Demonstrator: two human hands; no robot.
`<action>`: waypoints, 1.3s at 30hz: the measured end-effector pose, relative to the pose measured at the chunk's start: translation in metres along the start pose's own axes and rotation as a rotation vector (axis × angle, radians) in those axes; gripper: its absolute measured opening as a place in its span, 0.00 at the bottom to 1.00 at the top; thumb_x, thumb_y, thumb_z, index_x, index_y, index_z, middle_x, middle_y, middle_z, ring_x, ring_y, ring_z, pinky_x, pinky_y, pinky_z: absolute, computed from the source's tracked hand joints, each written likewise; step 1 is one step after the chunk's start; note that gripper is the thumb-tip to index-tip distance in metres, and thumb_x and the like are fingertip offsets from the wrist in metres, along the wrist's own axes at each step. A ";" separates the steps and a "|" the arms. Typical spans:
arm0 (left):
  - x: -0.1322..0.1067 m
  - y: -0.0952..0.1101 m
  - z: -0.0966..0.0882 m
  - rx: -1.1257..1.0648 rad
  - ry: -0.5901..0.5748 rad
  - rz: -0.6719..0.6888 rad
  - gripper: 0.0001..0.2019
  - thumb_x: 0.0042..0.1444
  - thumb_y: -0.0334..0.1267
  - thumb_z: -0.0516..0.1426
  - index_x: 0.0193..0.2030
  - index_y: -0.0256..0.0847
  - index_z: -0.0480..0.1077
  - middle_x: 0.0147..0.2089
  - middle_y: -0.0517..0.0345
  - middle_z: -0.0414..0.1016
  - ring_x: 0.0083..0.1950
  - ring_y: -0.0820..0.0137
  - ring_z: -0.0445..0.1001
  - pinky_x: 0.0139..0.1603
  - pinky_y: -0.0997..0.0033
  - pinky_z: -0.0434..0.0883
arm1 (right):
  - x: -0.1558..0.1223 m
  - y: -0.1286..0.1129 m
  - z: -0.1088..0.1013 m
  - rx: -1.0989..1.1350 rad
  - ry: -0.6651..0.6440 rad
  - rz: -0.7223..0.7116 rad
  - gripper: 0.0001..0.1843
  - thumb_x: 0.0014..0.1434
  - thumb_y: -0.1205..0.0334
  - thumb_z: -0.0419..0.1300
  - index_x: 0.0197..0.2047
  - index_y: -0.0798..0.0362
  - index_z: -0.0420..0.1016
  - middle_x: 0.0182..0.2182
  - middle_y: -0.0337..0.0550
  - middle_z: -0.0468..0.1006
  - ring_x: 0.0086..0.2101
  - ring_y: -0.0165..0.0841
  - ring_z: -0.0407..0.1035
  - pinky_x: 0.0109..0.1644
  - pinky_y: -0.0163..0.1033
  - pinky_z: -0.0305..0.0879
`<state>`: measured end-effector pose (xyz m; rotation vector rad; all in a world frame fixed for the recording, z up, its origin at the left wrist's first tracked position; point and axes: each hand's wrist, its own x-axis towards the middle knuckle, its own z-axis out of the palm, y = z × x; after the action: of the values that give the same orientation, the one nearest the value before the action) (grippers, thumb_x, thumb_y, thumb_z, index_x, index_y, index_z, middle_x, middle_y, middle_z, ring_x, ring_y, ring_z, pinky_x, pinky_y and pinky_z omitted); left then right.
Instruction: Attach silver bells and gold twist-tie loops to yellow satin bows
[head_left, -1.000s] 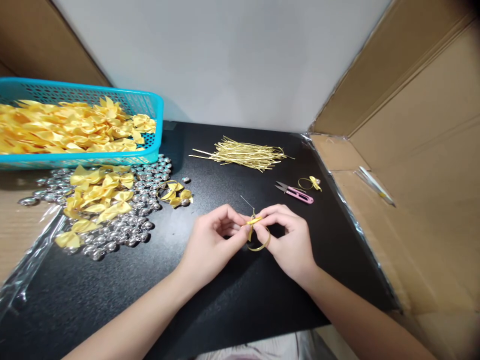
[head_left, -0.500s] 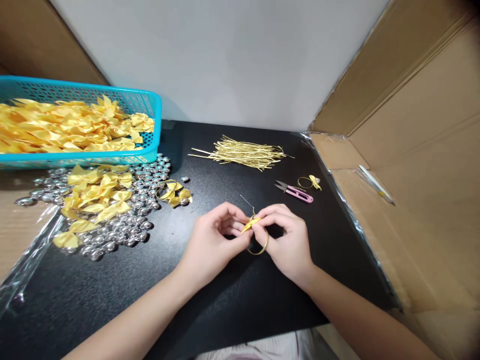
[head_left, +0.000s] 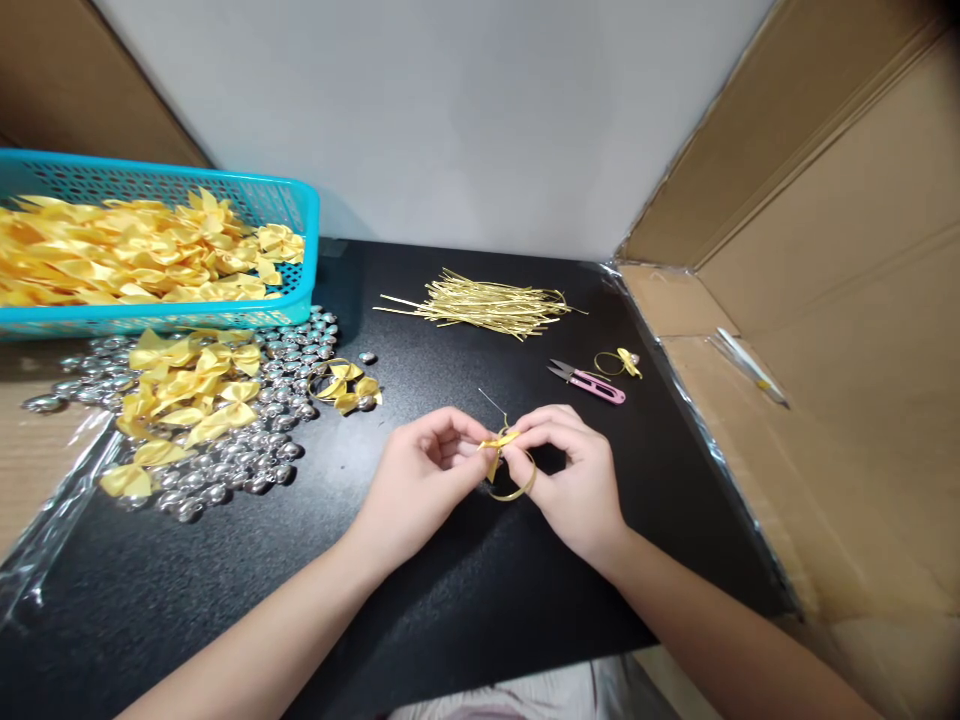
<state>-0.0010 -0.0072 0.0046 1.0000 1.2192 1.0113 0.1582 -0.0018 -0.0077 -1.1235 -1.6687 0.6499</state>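
Over the black tabletop [head_left: 450,590], my left hand [head_left: 416,485] and my right hand [head_left: 574,480] meet fingertip to fingertip. Between them they pinch a small yellow ribbon bow [head_left: 498,441] fixed to a gold wire loop [head_left: 517,488], whose thin end sticks up behind the fingers. Both hands have their fingers closed in a pinch on this piece. The loop hangs below the fingertips, just above the table.
A teal basket [head_left: 296,225] full of yellow bows stands at the back left. In front of it lie silver beads [head_left: 225,480] with loose bows [head_left: 187,385]. Gold wire ties [head_left: 487,302], pink snips [head_left: 592,383] and a finished bow ring [head_left: 619,362] lie beyond my hands. Cardboard walls [head_left: 840,300] rise on the right.
The hands stay together on the bow, shifting only slightly; the gold loop has turned a little between the fingers. The view has drifted slightly.
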 end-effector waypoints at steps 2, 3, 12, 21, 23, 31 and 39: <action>0.000 -0.001 0.000 -0.013 -0.007 -0.013 0.09 0.44 0.36 0.67 0.28 0.36 0.71 0.27 0.59 0.78 0.28 0.76 0.74 0.31 0.78 0.71 | 0.000 -0.001 0.000 0.002 0.000 0.009 0.09 0.51 0.72 0.65 0.24 0.50 0.77 0.28 0.41 0.80 0.33 0.35 0.73 0.39 0.41 0.71; 0.000 -0.001 0.000 -0.018 -0.013 -0.022 0.10 0.43 0.36 0.67 0.28 0.37 0.71 0.28 0.58 0.79 0.28 0.75 0.74 0.31 0.78 0.71 | 0.000 -0.001 0.000 0.002 -0.001 0.014 0.09 0.51 0.72 0.65 0.24 0.50 0.77 0.28 0.41 0.80 0.33 0.35 0.73 0.39 0.42 0.71; -0.002 -0.002 0.001 -0.005 0.002 0.009 0.10 0.43 0.36 0.68 0.28 0.37 0.71 0.28 0.57 0.79 0.29 0.75 0.75 0.32 0.78 0.72 | -0.001 -0.002 -0.001 0.008 -0.006 0.027 0.09 0.51 0.73 0.65 0.24 0.50 0.78 0.28 0.43 0.81 0.34 0.36 0.73 0.39 0.42 0.71; -0.001 -0.004 0.000 -0.032 -0.009 0.006 0.10 0.43 0.34 0.68 0.28 0.36 0.71 0.29 0.58 0.80 0.29 0.76 0.75 0.31 0.80 0.72 | -0.001 0.000 0.000 0.015 -0.013 0.037 0.08 0.51 0.73 0.65 0.25 0.50 0.78 0.28 0.42 0.81 0.34 0.36 0.73 0.40 0.43 0.71; 0.000 -0.004 0.000 -0.038 -0.007 0.003 0.10 0.43 0.34 0.68 0.28 0.36 0.71 0.29 0.58 0.80 0.28 0.76 0.75 0.31 0.80 0.72 | 0.000 -0.001 0.000 0.011 -0.014 0.042 0.09 0.51 0.73 0.65 0.24 0.49 0.78 0.28 0.42 0.80 0.34 0.37 0.73 0.40 0.43 0.71; 0.000 -0.001 0.000 -0.022 0.003 -0.009 0.09 0.42 0.35 0.68 0.27 0.37 0.72 0.26 0.59 0.79 0.26 0.75 0.74 0.29 0.79 0.72 | 0.000 -0.001 0.000 -0.004 -0.025 0.042 0.09 0.51 0.72 0.65 0.24 0.48 0.76 0.30 0.41 0.81 0.36 0.37 0.72 0.42 0.44 0.71; 0.000 -0.001 0.000 -0.029 0.006 -0.024 0.11 0.42 0.36 0.69 0.27 0.37 0.72 0.27 0.58 0.80 0.27 0.74 0.75 0.29 0.77 0.72 | 0.001 -0.001 -0.001 -0.018 -0.049 0.021 0.09 0.52 0.73 0.65 0.26 0.49 0.77 0.31 0.42 0.82 0.37 0.37 0.73 0.43 0.44 0.71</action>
<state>-0.0010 -0.0070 0.0035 0.9585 1.2154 1.0116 0.1589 -0.0013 -0.0060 -1.1476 -1.7091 0.6827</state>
